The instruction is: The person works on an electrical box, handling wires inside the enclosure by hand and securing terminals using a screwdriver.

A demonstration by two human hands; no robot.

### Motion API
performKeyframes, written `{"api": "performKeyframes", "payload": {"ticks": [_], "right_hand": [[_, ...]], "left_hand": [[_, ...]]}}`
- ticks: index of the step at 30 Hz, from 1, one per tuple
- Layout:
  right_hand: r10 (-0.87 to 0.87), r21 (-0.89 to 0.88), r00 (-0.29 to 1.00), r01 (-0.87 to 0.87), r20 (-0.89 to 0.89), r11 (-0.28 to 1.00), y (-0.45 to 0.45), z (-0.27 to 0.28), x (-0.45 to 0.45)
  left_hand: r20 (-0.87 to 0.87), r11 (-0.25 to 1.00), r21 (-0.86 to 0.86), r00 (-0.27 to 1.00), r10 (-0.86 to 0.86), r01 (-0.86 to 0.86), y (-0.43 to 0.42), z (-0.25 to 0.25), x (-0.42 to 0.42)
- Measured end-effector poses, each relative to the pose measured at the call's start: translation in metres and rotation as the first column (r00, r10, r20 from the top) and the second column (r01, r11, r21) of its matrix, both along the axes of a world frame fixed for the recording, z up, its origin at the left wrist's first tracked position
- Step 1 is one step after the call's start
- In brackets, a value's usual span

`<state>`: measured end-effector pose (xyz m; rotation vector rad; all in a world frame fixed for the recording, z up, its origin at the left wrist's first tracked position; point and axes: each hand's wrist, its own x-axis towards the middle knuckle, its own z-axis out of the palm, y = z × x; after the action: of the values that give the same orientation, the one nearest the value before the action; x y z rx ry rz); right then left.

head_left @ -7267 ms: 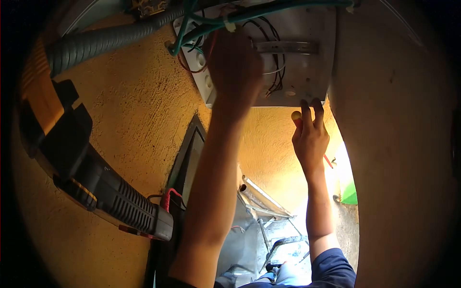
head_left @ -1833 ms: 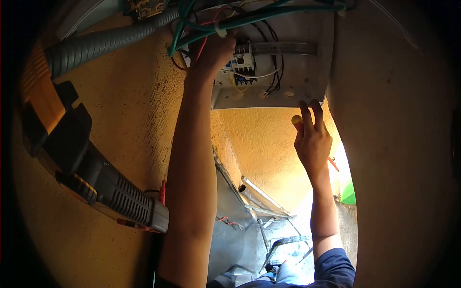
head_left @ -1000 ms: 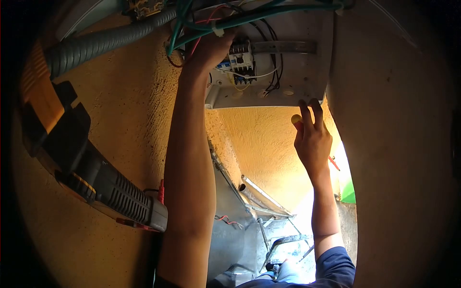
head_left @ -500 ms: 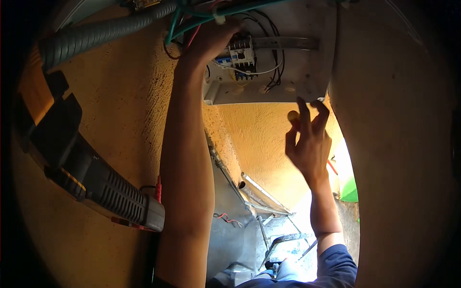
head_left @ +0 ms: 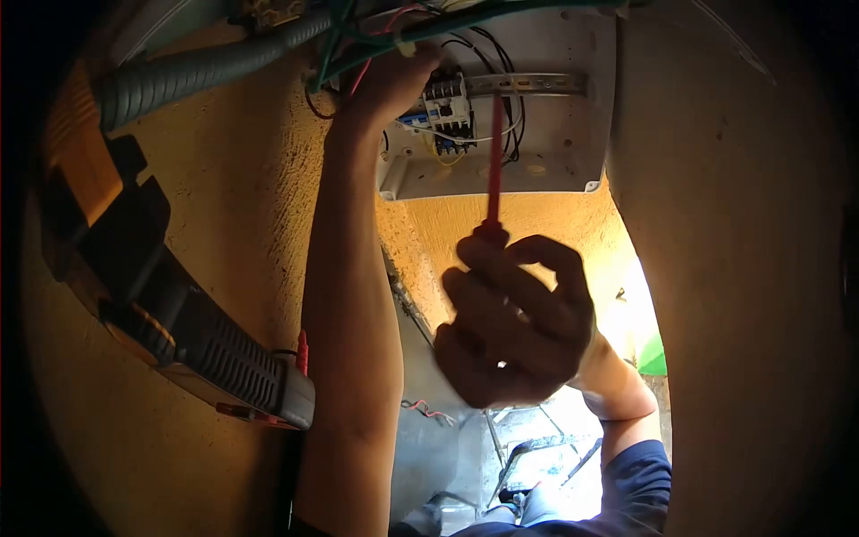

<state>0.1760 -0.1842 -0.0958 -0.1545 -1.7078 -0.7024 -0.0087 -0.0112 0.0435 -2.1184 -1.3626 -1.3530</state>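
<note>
My right hand [head_left: 519, 322] is wrapped round a red-shafted screwdriver [head_left: 495, 170], its tip pointing up in front of the metal rail [head_left: 537, 84]. Inside the light grey box [head_left: 564, 166], a white and black contactor [head_left: 450, 107] sits on the rail, with a blue-marked part on its left. My left hand [head_left: 394, 80] reaches into the box left of the contactor, behind green cables [head_left: 429, 33]; its fingertips and anything in them are hidden. Black wires [head_left: 510, 67] and a white wire hang right of the contactor.
A black and orange clamp-like tool [head_left: 206, 331] with a red plug stands at the left. Grey corrugated conduit [head_left: 206, 64] runs along the orange wall above it. A metal frame [head_left: 537, 441] is below, and a green object [head_left: 653, 358] is at lower right.
My right hand has moved left and nearer the camera from the box's lower right corner, and the red screwdriver now points upward. The contactor, hidden in the oldest frame, shows beside my left hand.
</note>
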Motion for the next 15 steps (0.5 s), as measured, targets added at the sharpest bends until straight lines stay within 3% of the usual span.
{"api": "performKeyframes", "payload": {"ticks": [2, 4, 6, 8, 10, 11, 13, 14, 15], "right_hand": [[-0.098, 0.018, 0.993, 0.100, -0.071, 0.995, 0.007, -0.006, 0.005], [-0.049, -0.035, 0.998, 0.048, -0.034, 0.998, 0.002, -0.015, 0.023], [0.081, -0.088, 0.991, -0.091, -0.110, 0.992, -0.006, -0.038, 0.036], [0.205, -0.121, 0.961, -0.230, -0.187, 0.966, -0.014, -0.060, 0.046], [0.238, -0.226, 0.970, -0.244, -0.054, 0.943, -0.023, -0.079, 0.062], [0.204, -0.264, 0.979, -0.204, -0.028, 0.943, -0.024, -0.090, 0.063], [0.159, -0.340, 0.987, -0.146, 0.012, 0.929, -0.023, -0.118, 0.066], [0.139, -0.374, 0.990, -0.123, 0.015, 0.919, -0.019, -0.130, 0.065], [0.138, -0.394, 0.990, -0.113, 0.034, 0.912, -0.013, -0.141, 0.063]], "left_hand": [[-0.049, 0.990, 0.121, 0.997, -0.061, 0.066, -0.001, -0.002, 0.003], [-0.017, 0.990, 0.121, 0.997, -0.076, 0.078, -0.004, -0.006, 0.005], [0.025, 0.999, -0.034, 1.000, 0.007, -0.006, -0.004, -0.007, 0.005], [-0.056, 0.995, 0.101, 0.998, -0.022, 0.027, 0.012, -0.009, -0.004], [-0.191, 0.999, 0.031, 0.981, -0.035, 0.042, 0.013, -0.003, -0.004], [-0.164, 0.999, 0.037, 0.986, -0.025, 0.032, -0.004, 0.002, 0.005], [0.100, 0.973, -0.207, 0.988, 0.121, -0.099, -0.043, 0.005, 0.033], [0.127, 0.974, -0.207, 0.984, 0.124, -0.096, -0.037, -0.001, 0.030], [0.076, 0.986, -0.058, 0.984, 0.162, -0.158, -0.029, -0.005, 0.029]]}}
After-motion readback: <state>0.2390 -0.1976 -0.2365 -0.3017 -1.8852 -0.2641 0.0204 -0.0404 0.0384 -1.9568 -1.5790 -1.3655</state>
